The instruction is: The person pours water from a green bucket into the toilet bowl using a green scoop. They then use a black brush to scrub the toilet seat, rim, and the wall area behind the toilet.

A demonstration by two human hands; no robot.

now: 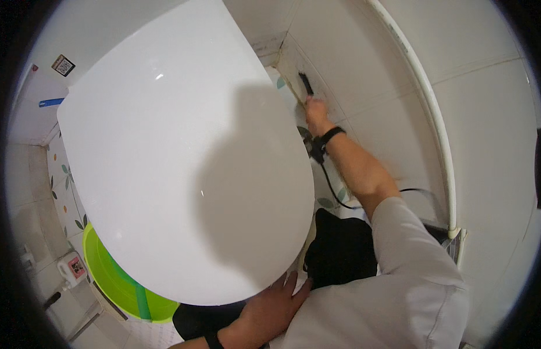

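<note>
My right hand (pixel 317 114) is closed around a black brush (pixel 305 83), reaching down past the toilet's right side. The brush's far end is against the white wall tile (pixel 329 94), low beside the floor joint, where dark smudges mark the tile. In front of me the white toilet lid (pixel 165 152) is down and hides the bowl, with a shadow across it. My left hand (pixel 270 307) is at the lid's front edge, fingers apart. Some of its fingertips are hidden under the rim, and no object shows in it.
A lime-green basin (pixel 102 257) sits at the lower left, with a white bottle (pixel 72 269) beside it. A blue handle (pixel 51 102) sticks out behind the lid. A white pipe (pixel 431 104) runs along the right wall. A black cable (pixel 329 179) hangs from my right wrist.
</note>
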